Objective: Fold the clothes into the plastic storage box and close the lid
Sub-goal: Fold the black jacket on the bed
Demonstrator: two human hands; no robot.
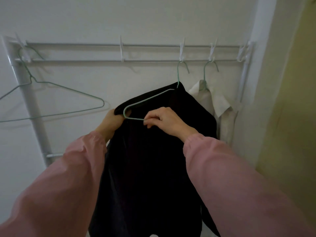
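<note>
The black garment point(150, 159) hangs from the rail point(102, 61) on a green hanger point(148, 98), whose hook sits up and to the right of both hands. The left hand point(112, 121) grips the garment's shoulder at the hanger's bared left end. The right hand point(164, 119) pinches the hanger's lower wire, nearer the hook.

Garment point(150, 159) between bare hanger point(51, 100) left, shirt point(220, 106) right.

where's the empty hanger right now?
Head view, far left: the empty hanger hangs from the left end of the rack, well left of the black garment.
</note>
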